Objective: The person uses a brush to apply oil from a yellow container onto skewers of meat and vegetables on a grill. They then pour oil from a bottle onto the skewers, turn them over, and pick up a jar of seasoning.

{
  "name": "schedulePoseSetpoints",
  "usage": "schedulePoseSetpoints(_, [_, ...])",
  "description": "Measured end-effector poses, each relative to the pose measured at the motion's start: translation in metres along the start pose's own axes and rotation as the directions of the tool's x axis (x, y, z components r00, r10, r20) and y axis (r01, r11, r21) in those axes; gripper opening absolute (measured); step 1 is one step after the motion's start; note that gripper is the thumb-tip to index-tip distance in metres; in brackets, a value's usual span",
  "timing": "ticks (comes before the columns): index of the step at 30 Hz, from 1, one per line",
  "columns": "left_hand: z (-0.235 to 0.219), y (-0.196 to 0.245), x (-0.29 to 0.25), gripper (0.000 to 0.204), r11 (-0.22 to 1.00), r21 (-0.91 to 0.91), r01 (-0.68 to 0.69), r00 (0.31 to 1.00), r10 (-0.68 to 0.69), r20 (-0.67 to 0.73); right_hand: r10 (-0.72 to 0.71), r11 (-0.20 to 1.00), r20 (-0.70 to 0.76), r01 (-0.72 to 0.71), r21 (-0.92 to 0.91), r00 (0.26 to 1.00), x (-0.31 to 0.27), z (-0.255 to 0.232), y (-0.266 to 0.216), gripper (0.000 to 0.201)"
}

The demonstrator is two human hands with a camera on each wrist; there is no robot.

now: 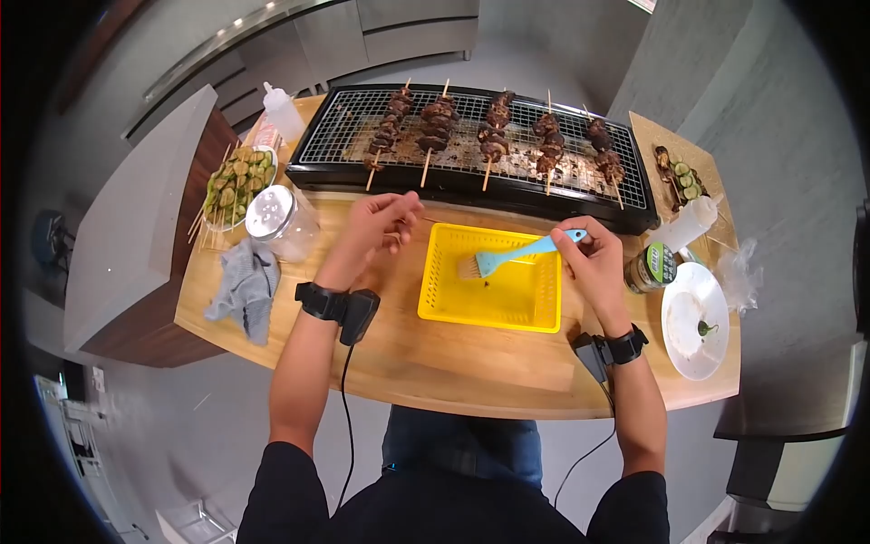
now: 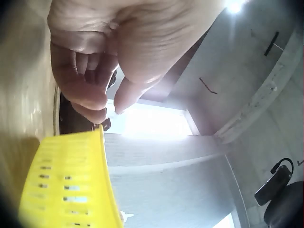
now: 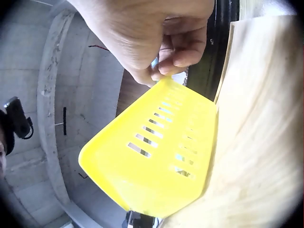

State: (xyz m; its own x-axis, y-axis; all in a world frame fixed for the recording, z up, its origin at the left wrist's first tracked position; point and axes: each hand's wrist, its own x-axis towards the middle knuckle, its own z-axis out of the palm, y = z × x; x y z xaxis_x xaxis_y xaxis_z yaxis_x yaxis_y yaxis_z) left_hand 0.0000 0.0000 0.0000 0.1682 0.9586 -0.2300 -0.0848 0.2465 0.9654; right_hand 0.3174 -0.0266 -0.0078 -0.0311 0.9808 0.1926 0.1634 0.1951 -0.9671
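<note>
A light-blue basting brush (image 1: pixel 515 254) slants over a yellow slotted basket (image 1: pixel 489 317), its pale bristles low and to the left. My right hand (image 1: pixel 594 263) pinches the end of its handle above the basket's right edge. In the right wrist view the basket wall (image 3: pixel 142 161) hides most of the brush. My left hand (image 1: pixel 376 231) hovers left of the basket, near the grill's front edge, fingers loosely bent around nothing. The left wrist view shows that hand (image 2: pixel 95 57) with thumb and fingers apart. Several skewers of browned meat (image 1: pixel 439 122) lie across the black grill (image 1: pixel 317 181).
On the left are a plate of cucumber skewers (image 1: pixel 240 186), a lidded clear jar (image 1: pixel 281 227), a grey cloth (image 1: pixel 246 288) and a squeeze bottle (image 1: pixel 283 113). To the right stand another squeeze bottle (image 1: pixel 691 225), a green-lidded jar (image 1: pixel 651 267) and a white plate (image 1: pixel 693 317) holding a green pepper.
</note>
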Motion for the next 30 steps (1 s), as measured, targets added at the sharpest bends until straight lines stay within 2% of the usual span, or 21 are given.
schedulePoseSetpoints(2, [-0.013, 0.002, 0.006, 0.037, 0.998, -0.052, 0.04, 0.996, -0.044, -0.071, 0.031, 0.997, -0.003, -0.031, 0.072, 1.0, -0.001, 0.0, -0.001, 0.011])
schedulePoseSetpoints(3, [-0.018, 0.002, 0.008, 0.037, 0.998, -0.053, 0.037, 0.996, -0.041, -0.074, 0.028, 0.997, 0.0, -0.028, 0.072, 1.0, -0.001, 0.0, 0.0, 0.011])
schedulePoseSetpoints(5, [-0.023, 0.006, 0.01, 0.045, 0.973, -0.211, 0.091, 0.985, -0.119, -0.126, 0.017, 0.992, -0.001, -0.017, 0.129, 1.0, 0.0, -0.001, 0.003, 0.011])
schedulePoseSetpoints(6, [-0.025, 0.005, 0.011, 0.045, 0.973, -0.212, 0.087, 0.984, -0.117, -0.131, 0.015, 0.991, 0.004, -0.015, 0.13, 1.0, 0.0, -0.002, 0.002, 0.011])
schedulePoseSetpoints(8, [-0.033, -0.004, 0.015, 0.056, 0.958, -0.272, 0.091, 0.989, -0.118, -0.087, 0.02, 0.994, -0.011, -0.018, 0.106, 1.0, -0.001, 0.0, 0.001, 0.011])
schedulePoseSetpoints(9, [-0.038, -0.007, 0.017, 0.056, 0.959, -0.271, 0.086, 0.989, -0.116, -0.096, 0.016, 0.994, -0.004, -0.016, 0.11, 1.0, 0.0, 0.0, 0.0, 0.011])
schedulePoseSetpoints(11, [-0.045, -0.011, 0.019, 0.05, 0.919, -0.394, 0.017, 1.0, -0.025, -0.016, 0.01, 0.994, 0.001, -0.01, 0.11, 1.0, 0.0, -0.001, -0.001, 0.011])
schedulePoseSetpoints(20, [-0.045, -0.008, 0.018, 0.023, 0.913, -0.372, -0.166, 0.985, 0.14, -0.097, -0.007, 0.993, -0.003, 0.007, 0.118, 1.0, 0.0, -0.002, -0.011, 0.012])
schedulePoseSetpoints(23, [-0.039, -0.005, 0.014, 0.024, 0.94, -0.278, -0.196, 0.977, 0.164, -0.133, -0.007, 0.993, 0.024, 0.004, 0.116, 1.0, 0.001, -0.003, -0.011, 0.015])
schedulePoseSetpoints(28, [-0.036, -0.003, 0.012, 0.023, 0.946, -0.249, -0.209, 0.974, 0.177, -0.143, -0.022, 0.998, 0.055, 0.019, 0.056, 0.998, 0.008, -0.004, -0.027, 0.017])
schedulePoseSetpoints(30, [-0.036, -0.007, 0.012, 0.023, 0.944, -0.252, -0.214, 0.973, 0.182, -0.144, -0.074, 0.997, 0.015, 0.074, 0.02, 0.997, 0.016, -0.005, -0.041, 0.019])
